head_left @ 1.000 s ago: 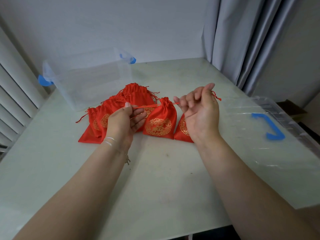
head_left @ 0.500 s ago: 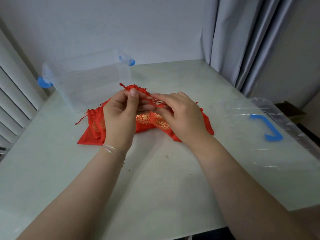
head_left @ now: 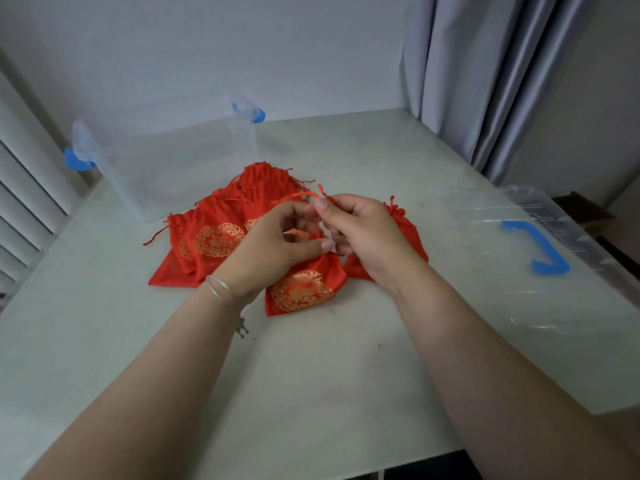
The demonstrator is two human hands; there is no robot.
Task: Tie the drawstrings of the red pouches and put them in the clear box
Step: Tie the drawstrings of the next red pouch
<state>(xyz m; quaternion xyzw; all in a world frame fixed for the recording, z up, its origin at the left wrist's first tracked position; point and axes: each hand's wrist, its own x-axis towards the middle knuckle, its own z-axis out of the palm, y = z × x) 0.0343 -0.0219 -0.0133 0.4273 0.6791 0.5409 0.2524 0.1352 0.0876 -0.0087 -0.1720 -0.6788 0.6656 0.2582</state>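
Over the middle of the pale tabletop (head_left: 311, 375), as the head view shows it, both hands work just above a red pouch (head_left: 304, 289) that lies nearest the person, its gold medallion facing up. The left hand (head_left: 273, 247) has its grip closed to a pinch, thumb and fingers curled round a loop of the red drawstring (head_left: 294, 197) that arches up between the hands. The right hand (head_left: 363, 233) pinches the other strand between thumb and forefinger, its frayed end sticking up above the fingertips. Holding the two strands close together and raised clear of the cloth looks like the crossing stage of a knot, which I judge not yet pulled tight.

Behind the hands the remaining red pouches (head_left: 211, 240) lie heaped and overlapping, and one more (head_left: 405, 226) shows past the right hand; keeping them bunched within reach suits working through them one at a time. The clear box (head_left: 173, 168), with blue clips, stands open just beyond the heap, and no pouch shows inside it. Its clear lid (head_left: 519, 271) with a blue handle rests at the right, leaving the box mouth free.

No brand, label or readable writing appears; the gold motifs are ornamental and too fine to read.
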